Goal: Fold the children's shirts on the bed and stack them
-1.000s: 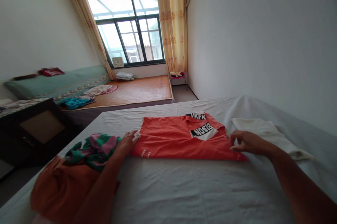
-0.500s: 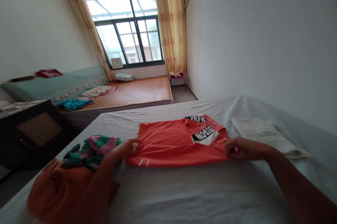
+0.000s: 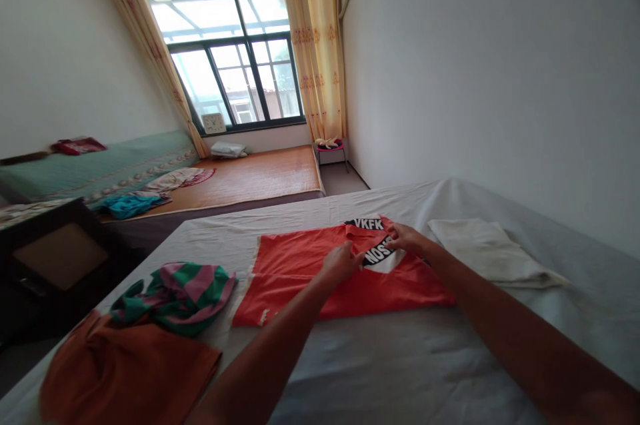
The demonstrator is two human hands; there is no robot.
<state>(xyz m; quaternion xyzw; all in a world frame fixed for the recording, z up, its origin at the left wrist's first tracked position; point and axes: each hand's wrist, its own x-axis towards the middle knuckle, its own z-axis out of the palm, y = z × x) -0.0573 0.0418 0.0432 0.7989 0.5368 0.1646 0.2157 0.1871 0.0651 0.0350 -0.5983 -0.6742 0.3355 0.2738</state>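
The left hand [image 3: 339,262] and right hand [image 3: 409,240] seemed to arrange the shirt [image 3: 293,255], whether pinching it I could not tell, and keeping it flat probably mattered next.

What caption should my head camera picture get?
Two hands over a red shirt on a pale sheet, bright window behind.

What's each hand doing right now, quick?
Left hand: fingers bent, at the red shirt; can't tell if it's gripping.
Right hand: fingers bent at the shirt's print; can't tell if it's gripping.
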